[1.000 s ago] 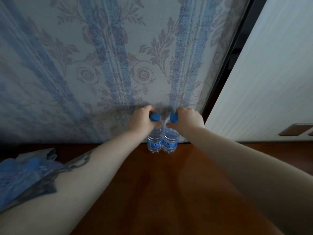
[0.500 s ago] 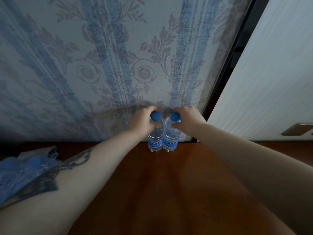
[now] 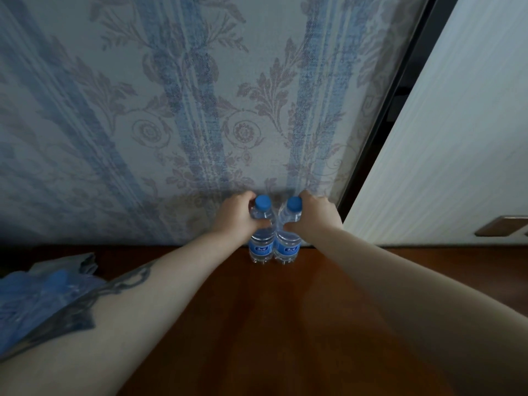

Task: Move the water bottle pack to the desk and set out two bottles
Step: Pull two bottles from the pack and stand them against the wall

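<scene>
Two clear water bottles with blue caps and blue labels stand upright side by side at the back of the brown wooden desk, against the wall. My left hand grips the shoulder of the left bottle. My right hand grips the shoulder of the right bottle. The two bottles touch each other. The water bottle pack, wrapped in bluish plastic, lies on the desk at the far left, partly hidden by my left forearm.
A wall with blue striped floral wallpaper rises right behind the bottles. A white door with a metal handle stands at the right, with a dark frame beside it.
Both hands have slid down from around the caps to the bottles' shoulders, so both blue caps now show fully. The bottles stay in the same spot against the wall.
</scene>
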`<state>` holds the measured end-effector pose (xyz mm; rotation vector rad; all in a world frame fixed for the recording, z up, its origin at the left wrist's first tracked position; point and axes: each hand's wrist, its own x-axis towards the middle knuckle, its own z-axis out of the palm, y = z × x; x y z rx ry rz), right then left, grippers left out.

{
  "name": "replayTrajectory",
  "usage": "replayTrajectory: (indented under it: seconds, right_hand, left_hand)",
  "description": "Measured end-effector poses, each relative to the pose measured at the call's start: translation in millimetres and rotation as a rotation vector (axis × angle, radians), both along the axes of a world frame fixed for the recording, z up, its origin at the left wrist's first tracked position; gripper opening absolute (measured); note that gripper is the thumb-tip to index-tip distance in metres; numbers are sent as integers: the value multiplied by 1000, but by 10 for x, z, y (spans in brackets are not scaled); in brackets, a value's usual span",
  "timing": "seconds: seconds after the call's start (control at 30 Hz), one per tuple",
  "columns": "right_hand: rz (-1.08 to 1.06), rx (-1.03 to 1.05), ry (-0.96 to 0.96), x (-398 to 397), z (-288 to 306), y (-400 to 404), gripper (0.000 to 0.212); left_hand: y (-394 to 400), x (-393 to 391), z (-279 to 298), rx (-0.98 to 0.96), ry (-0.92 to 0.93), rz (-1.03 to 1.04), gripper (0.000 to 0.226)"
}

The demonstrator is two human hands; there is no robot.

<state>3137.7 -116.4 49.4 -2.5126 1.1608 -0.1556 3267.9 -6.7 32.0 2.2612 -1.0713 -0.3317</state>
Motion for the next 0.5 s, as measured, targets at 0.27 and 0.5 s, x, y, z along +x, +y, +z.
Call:
replayTrajectory:
  seconds: [0.27,0.5]
  right_hand:
    - [-46,-73,-36,-12,-64,79,53]
    - [-71,13,32,-40,111,193,62]
  left_hand:
    - [-10,-37,-53,-17,-53,19,57]
    - [-24,-124,58,100,-40,21,55]
